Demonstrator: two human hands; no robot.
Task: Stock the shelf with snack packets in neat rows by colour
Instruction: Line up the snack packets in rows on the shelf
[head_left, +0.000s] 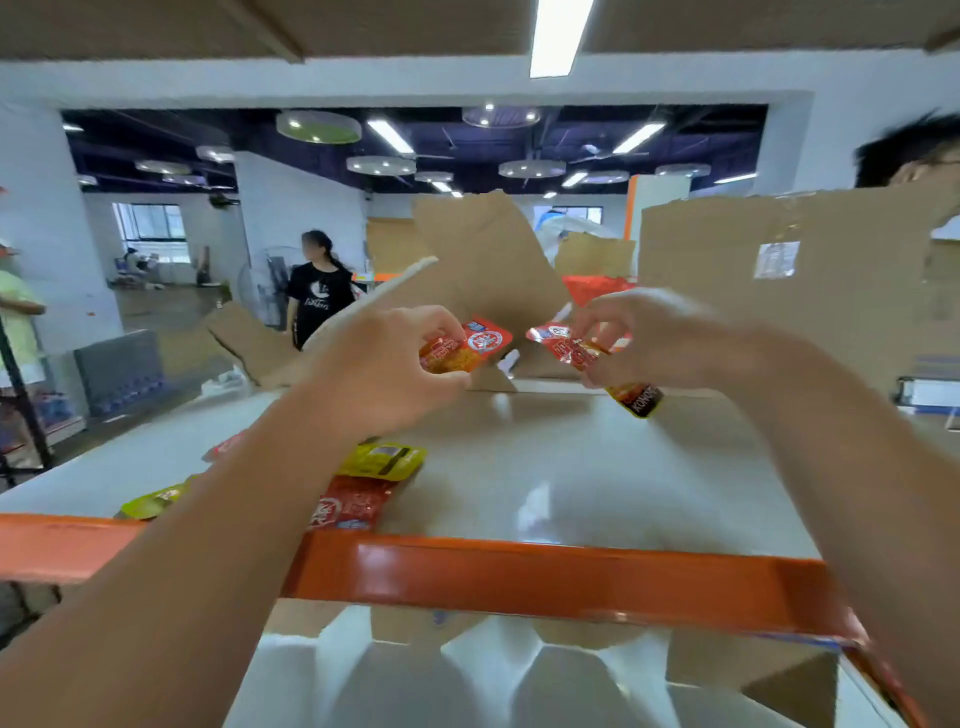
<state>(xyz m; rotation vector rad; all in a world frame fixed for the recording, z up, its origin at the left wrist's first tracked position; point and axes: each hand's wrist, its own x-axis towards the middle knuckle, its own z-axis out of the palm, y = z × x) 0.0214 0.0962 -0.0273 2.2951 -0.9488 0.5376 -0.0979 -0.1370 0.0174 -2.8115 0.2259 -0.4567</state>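
We are holding our left hand (384, 364) out over the white shelf (571, 467), its fingers curling round a red-and-orange packet (467, 345), which is sticking out to the right from between thumb and fingertips. Our right hand (654, 338) is pinching a crinkled red packet (571, 348) that is pointing left from the fingertips, towards the other packet but apart from it. A dark-ended packet (636, 397) is hanging below the same fingers; we cannot tell exactly how they are gripping it. Both hands are hovering above the shelf, in front of the cardboard boxes (779, 291). Nearer the orange front beam (519, 571), a yellow packet (384, 460) is lying just behind a flat red packet (353, 501), and a second yellow packet (153, 501) is lying further left, beyond our forearm.
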